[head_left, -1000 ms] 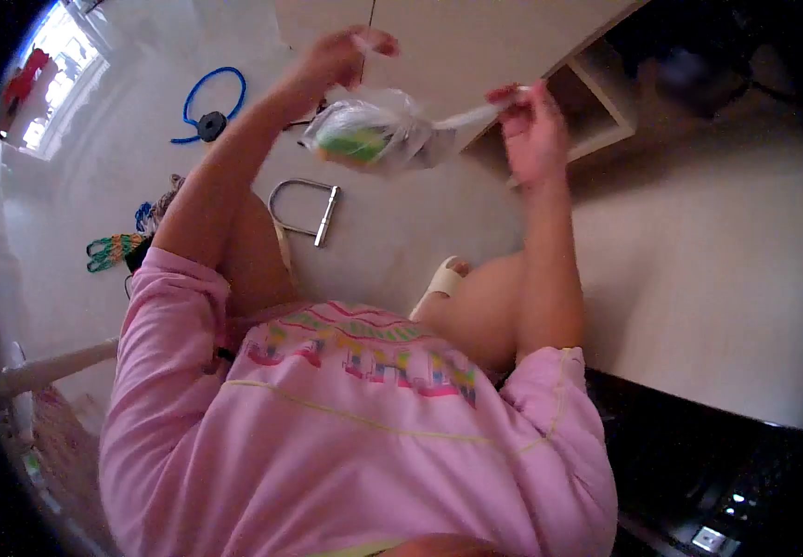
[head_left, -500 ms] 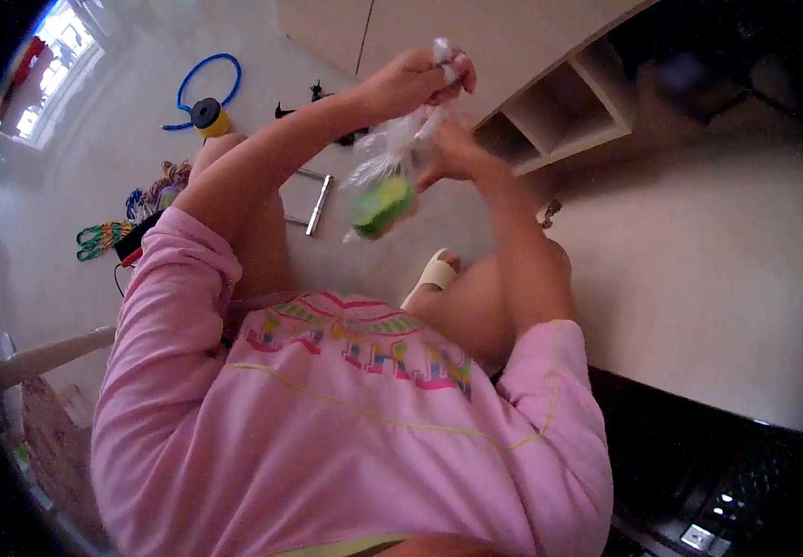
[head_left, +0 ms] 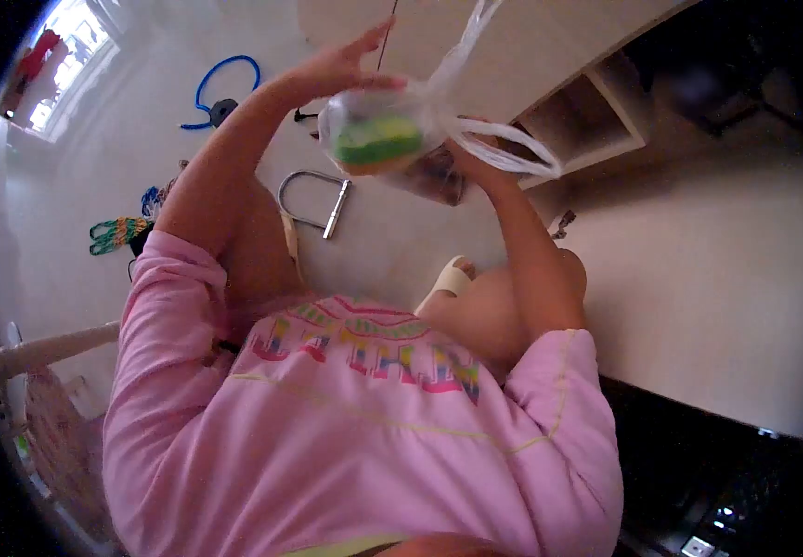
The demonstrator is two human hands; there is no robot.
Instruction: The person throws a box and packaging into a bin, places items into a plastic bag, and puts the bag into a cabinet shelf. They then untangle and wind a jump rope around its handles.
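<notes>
1 clear bag (head_left: 434, 102), seemingly knotted, its loops (head_left: 539, 170) untied, encloses a green item (head_left: 380, 141); left hand (head_left: 341, 72) spread beside it, right hand's (head_left: 479, 168) grip impossible to tell.

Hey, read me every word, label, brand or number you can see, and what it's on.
Nothing reads with certainty.
Pink shirt: large coloured lettering, too blurred to read.
Green-and-yellow item in the plastic bag: no legible marking.
</notes>
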